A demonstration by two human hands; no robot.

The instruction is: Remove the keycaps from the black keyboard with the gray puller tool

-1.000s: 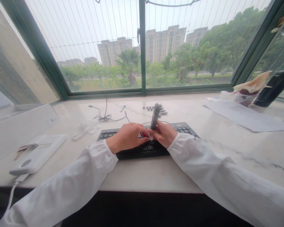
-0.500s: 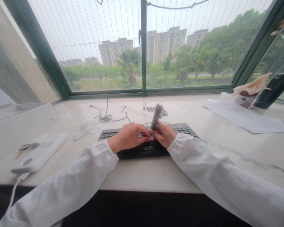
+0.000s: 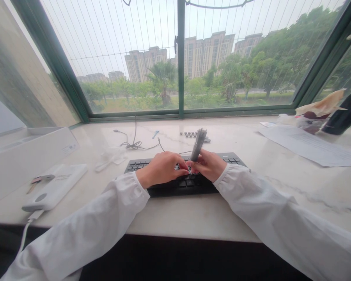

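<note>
A black keyboard (image 3: 187,188) lies on the pale marbled surface, with both hands over its middle. My right hand (image 3: 209,166) is closed round a grey brush-like tool (image 3: 198,146), whose bristly end points up. Under that hand, a small thin tip shows near the keys. My left hand (image 3: 163,168) is closed in a pinch just left of my right fingertips, low over the keyboard; whatever it pinches is too small to make out. Several loose keycaps (image 3: 190,134) sit in rows behind the keyboard.
A coiled cable (image 3: 134,145) and a small blue tool (image 3: 155,134) lie behind the keyboard. At left are crumpled plastic (image 3: 109,158), a white power bank (image 3: 55,187), keys (image 3: 41,179) and a white box (image 3: 32,156). Paper (image 3: 312,146) and a dark bottle (image 3: 346,113) stand right.
The whole view has shifted slightly, so things appear a little further right. Both hands keep nearly the same place over the keyboard, and the brush-like tool leans slightly more to the right.
</note>
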